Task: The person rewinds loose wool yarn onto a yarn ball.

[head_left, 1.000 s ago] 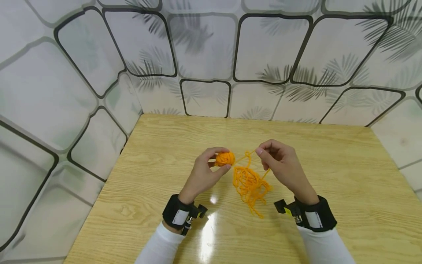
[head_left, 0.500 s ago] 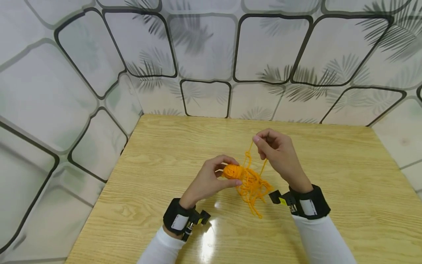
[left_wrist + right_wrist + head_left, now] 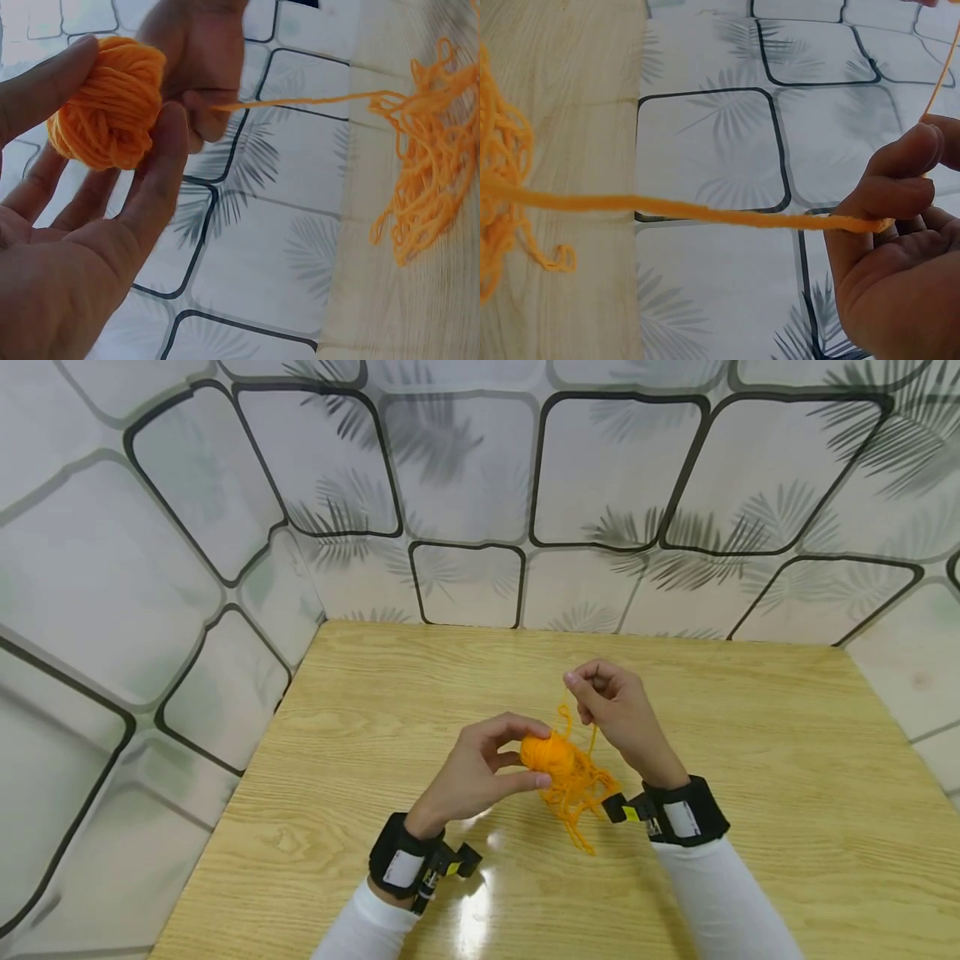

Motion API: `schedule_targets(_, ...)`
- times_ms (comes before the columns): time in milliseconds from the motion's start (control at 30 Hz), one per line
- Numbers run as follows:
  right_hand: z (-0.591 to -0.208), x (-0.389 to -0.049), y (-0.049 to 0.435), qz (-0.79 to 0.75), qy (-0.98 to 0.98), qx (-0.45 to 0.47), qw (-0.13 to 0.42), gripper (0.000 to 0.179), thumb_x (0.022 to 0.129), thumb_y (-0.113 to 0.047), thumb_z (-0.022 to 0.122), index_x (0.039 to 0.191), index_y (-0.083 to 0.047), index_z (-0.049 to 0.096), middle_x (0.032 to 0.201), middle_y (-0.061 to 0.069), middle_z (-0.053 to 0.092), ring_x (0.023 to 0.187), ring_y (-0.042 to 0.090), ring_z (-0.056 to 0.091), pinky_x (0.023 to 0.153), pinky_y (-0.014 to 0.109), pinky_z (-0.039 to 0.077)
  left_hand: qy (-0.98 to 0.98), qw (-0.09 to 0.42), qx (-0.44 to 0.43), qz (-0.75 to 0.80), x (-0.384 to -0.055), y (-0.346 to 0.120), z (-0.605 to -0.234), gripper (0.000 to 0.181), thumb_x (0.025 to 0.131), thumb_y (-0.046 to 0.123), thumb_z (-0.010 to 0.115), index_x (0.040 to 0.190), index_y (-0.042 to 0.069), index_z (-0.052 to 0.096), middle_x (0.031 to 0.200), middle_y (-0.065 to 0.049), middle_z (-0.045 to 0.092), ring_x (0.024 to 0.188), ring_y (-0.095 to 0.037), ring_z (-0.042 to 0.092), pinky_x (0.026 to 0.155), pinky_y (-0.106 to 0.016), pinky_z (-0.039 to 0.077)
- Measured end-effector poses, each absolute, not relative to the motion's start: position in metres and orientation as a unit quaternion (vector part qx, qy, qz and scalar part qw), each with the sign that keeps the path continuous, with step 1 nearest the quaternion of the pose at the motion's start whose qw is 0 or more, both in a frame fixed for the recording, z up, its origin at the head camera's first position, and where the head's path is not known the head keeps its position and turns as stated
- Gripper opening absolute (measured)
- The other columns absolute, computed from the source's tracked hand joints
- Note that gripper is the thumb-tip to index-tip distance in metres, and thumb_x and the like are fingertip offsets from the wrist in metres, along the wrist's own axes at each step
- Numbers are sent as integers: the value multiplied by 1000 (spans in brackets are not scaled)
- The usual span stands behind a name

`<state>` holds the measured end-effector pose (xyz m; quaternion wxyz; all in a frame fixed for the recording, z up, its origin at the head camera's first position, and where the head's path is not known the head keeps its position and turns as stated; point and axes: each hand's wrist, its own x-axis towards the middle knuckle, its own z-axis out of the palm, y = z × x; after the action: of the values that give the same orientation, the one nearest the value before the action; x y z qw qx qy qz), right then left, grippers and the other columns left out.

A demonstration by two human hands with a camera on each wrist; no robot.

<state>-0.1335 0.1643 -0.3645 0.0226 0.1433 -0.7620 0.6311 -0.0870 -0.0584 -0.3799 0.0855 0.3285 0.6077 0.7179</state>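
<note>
An orange ball of yarn (image 3: 549,753) is held between the thumb and fingers of my left hand (image 3: 487,768); the left wrist view shows the wound yarn ball (image 3: 109,105) close up. My right hand (image 3: 617,714) is behind it and to the right, pinching a strand between thumb and forefinger. In the right wrist view the yarn strand (image 3: 705,214) runs from the curled fingers to the loose heap. That tangled heap of orange yarn (image 3: 581,797) lies on the table, partly hidden behind the ball in the head view.
The light wood-grain table (image 3: 360,710) extends around the yarn. A patterned wall covering (image 3: 472,468) stands along its back and left edges. Each wrist wears a black band (image 3: 686,810) with a small camera.
My left hand has brought the yarn ball rightward and nearer, over the loose heap. My right hand first rose away, then came slightly left and down, still pinching the strand.
</note>
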Motion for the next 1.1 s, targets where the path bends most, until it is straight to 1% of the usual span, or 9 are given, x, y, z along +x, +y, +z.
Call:
schedule_targets(133, -376, -130, 159, 622, -771, 138, -2, 23, 106, -18, 57, 101, 3, 62, 67, 9, 51, 56, 22, 46, 51, 28, 42, 560, 54, 326, 760, -88, -60, -379, 43, 87, -4, 77, 124, -12, 56, 128, -16, 58, 114, -23, 60, 95, -40, 56)
schedule_targets(267, -385, -123, 152, 614, -776, 144, -27, 20, 107, -16, 55, 102, 2, 63, 69, 10, 51, 57, 23, 46, 51, 28, 43, 533, 30, 310, 787, -89, -61, -378, 48, 87, 1, 79, 123, -13, 50, 133, -16, 53, 118, -29, 58, 98, -37, 54)
schedule_targets(333, -388, -120, 149, 610, -777, 151, -36, 17, 106, -13, 55, 103, 2, 63, 70, 9, 51, 58, 23, 47, 52, 27, 44, 528, 22, 299, 794, -90, -61, -378, 48, 87, -1, 78, 122, -13, 49, 136, -17, 50, 121, -31, 56, 99, -37, 53)
schedule_targets(433, -390, -114, 144, 609, -774, 168, -49, 12, 106, -7, 54, 102, 3, 61, 71, 9, 51, 59, 23, 47, 52, 28, 45, 530, 14, 290, 797, -92, -61, -378, 45, 87, -9, 75, 123, -13, 48, 140, -19, 48, 124, -33, 55, 102, -38, 51)
schedule_targets(533, -391, -108, 141, 608, -770, 183, -55, 11, 105, -4, 54, 103, 4, 61, 72, 8, 51, 59, 21, 47, 52, 28, 46, 540, 0, 286, 792, -93, -60, -378, 44, 86, -16, 71, 124, -14, 48, 140, -23, 50, 126, -33, 53, 104, -39, 50)
schedule_targets(633, -390, -103, 138, 605, -770, 193, -58, 12, 105, -5, 54, 105, 5, 61, 72, 7, 51, 57, 19, 47, 51, 27, 44, 560, -20, 277, 781, -93, -59, -378, 44, 86, -18, 70, 125, -12, 50, 135, -22, 54, 123, -29, 55, 101, -37, 51)
schedule_targets(767, -388, -96, 134, 589, -781, 199, -56, 12, 105, -8, 57, 103, 2, 64, 72, 6, 52, 57, 14, 48, 50, 24, 43, 574, -40, 256, 777, -94, -58, -378, 42, 88, -12, 71, 126, -10, 52, 127, -18, 58, 114, -26, 58, 98, -35, 54)
schedule_targets(933, -383, -87, 130, 568, -794, 211, -48, 12, 104, -11, 59, 97, -4, 64, 76, 5, 55, 58, 15, 51, 50, 25, 47, 588, -57, 226, 775, -96, -56, -380, 40, 90, -10, 71, 126, -8, 53, 124, -16, 58, 105, -27, 63, 90, -35, 57)
schedule_targets(1100, -378, -81, 134, 555, -799, 228, -35, 11, 104, -12, 59, 97, -8, 66, 75, 6, 57, 57, 15, 51, 50, 27, 46, 623, -77, 204, 751, -98, -55, -382, 39, 90, -11, 71, 126, -6, 56, 126, -18, 57, 98, -31, 67, 78, -33, 61)
